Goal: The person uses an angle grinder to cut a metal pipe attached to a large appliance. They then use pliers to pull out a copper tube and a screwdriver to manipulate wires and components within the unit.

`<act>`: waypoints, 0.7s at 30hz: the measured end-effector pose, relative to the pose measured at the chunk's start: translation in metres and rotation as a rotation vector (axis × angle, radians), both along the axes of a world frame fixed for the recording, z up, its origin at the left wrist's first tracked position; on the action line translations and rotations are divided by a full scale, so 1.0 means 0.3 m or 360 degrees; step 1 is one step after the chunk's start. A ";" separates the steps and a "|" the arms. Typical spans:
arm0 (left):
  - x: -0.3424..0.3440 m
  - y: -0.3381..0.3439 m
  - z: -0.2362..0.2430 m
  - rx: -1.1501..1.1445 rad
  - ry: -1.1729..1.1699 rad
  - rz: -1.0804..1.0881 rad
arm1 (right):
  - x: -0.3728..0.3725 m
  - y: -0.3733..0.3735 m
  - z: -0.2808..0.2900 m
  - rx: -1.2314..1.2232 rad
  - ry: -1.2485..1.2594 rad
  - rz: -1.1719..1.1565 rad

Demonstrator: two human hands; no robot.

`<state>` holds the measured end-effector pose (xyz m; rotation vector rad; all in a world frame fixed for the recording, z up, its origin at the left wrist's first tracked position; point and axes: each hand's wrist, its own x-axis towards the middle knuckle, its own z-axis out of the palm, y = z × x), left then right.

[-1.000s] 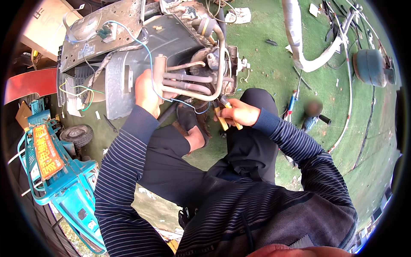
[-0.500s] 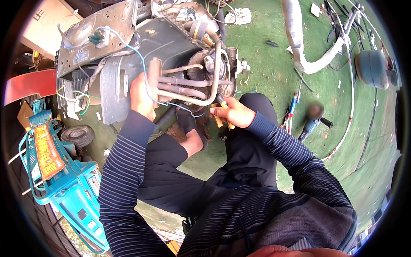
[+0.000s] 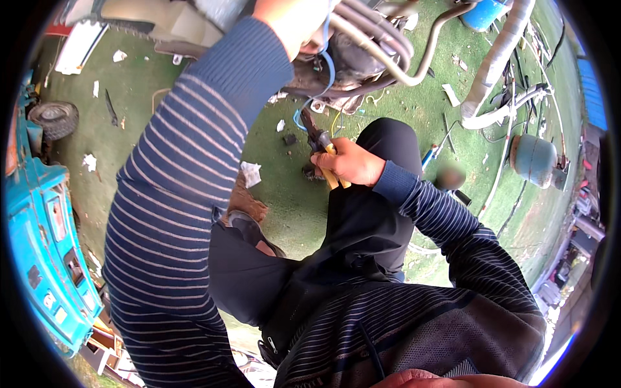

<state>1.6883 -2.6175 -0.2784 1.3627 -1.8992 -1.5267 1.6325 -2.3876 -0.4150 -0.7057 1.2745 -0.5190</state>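
Observation:
My right hand (image 3: 354,163) is closed round the yellow handles of a pair of pliers (image 3: 318,134), above my knee. Their dark jaws point up and left, near a blue wire (image 3: 330,70) that hangs in a loop. At the upper edge my left hand (image 3: 288,21) reaches to a dirty metal unit with bent pipes (image 3: 381,57). Its fingers curl in at the left end of the pipes, partly cut off by the picture edge. The unit's dark rounded body (image 3: 354,61) shows beneath the pipes.
Green floor carries paper scraps (image 3: 251,174) and dark bits. A wrapped white pipe (image 3: 495,71), a blue-grey gas cylinder (image 3: 535,160) and a blurred power tool (image 3: 451,176) lie to the right. A turquoise vehicle (image 3: 48,239) and a wheel (image 3: 55,121) stand at the left.
My left arm has swung up and forward, and the piped unit has tipped and shifted toward the upper edge. The pliers stay in my right hand, their jaws now in plain sight. The view has shifted.

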 end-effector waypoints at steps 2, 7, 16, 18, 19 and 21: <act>0.037 -0.035 -0.054 -0.0459 -0.0014 -0.0146 | 0.044 -0.025 0.006 0.0084 0.0215 0.0155; 0.081 -0.023 0.030 -0.0420 0.0076 -0.0604 | 0.106 -0.025 -0.019 0.0304 0.0547 0.0220; 0.014 -0.069 -0.069 0.0037 0.0434 -0.0550 | 0.384 0.061 0.072 -0.0087 0.1397 0.0468; 0.014 -0.102 -0.080 -0.0536 0.0295 -0.0809 | 0.422 0.099 0.084 -0.0018 0.1426 0.0346; 0.007 -0.112 -0.084 -0.0720 0.0270 -0.0845 | 0.426 0.127 0.080 0.0011 0.1456 0.0300; -0.023 -0.115 -0.108 -0.0292 0.0581 -0.0606 | 0.450 0.151 0.115 0.0053 0.1452 0.0135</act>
